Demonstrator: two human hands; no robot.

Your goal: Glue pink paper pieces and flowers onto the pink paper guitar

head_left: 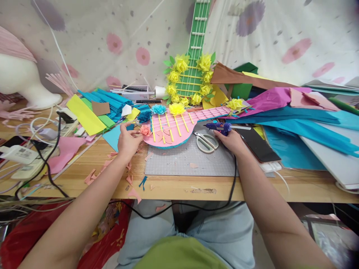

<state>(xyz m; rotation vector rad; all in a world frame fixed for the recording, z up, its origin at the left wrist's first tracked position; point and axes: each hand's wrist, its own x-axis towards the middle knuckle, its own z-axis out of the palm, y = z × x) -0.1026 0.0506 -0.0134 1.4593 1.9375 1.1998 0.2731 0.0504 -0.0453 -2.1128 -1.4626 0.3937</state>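
Note:
A pink paper guitar point(179, 129) with yellow strips lies on a grey cutting mat point(190, 160) at the table's middle. My left hand point(128, 141) pinches a small salmon paper flower point(145, 130) against the guitar's left edge. My right hand point(231, 142) is closed round a blue glue gun point(220, 127) that points left toward the guitar, its black cord trailing off the table edge. Blue point(159, 109) and yellow paper flowers point(177, 108) sit on the guitar's upper edge.
White scissors point(206, 142) lie on the mat beside the glue gun. A phone point(255, 144) lies right of my hand. A green paper guitar point(193, 63) leans at the back. Coloured paper sheets point(294, 112) pile left and right. Chargers and cables point(25, 153) crowd the left edge.

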